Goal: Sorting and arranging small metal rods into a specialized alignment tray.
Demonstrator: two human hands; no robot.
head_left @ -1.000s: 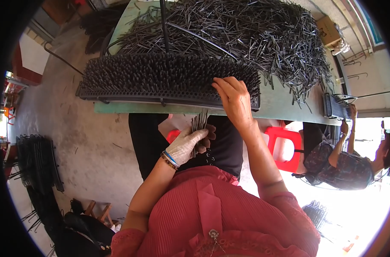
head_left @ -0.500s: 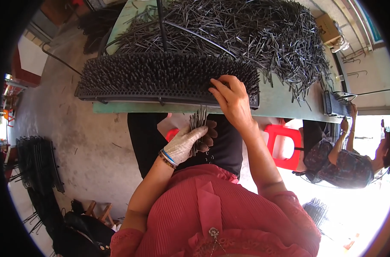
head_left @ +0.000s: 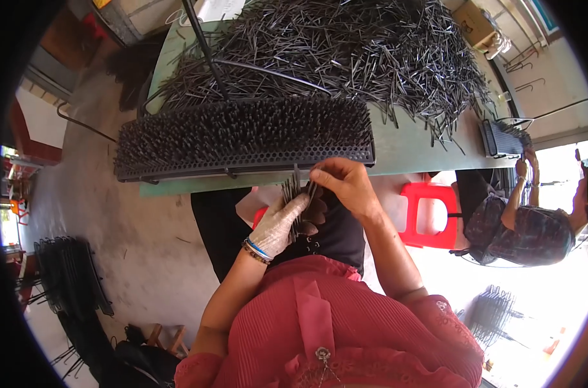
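My left hand [head_left: 278, 227], in a pale knit glove with dark fingertips, is closed around a bundle of thin dark rods [head_left: 291, 189] in front of the table edge. Bare and pinched at the fingertips, my right hand [head_left: 349, 189] is at the upper end of that bundle, on what looks like one thin rod. Just beyond both hands lies a long black perforated rack [head_left: 287, 157]. Many short dark rods [head_left: 236, 126] stand upright in its holes; the front rows of holes show bare.
A large heap of loose dark rods [head_left: 352, 55] covers much of the green table [head_left: 413, 147]. Thin metal bars [head_left: 268, 72] rise behind the rack. At right are a red stool [head_left: 410, 226] and a person [head_left: 520, 226] working at another rack [head_left: 501, 139]. Black racks [head_left: 68, 275] stand at left.
My right hand has come back from the rods in the rack to the bundle in my left hand. The left hand keeps its hold; the whole view has shifted slightly.
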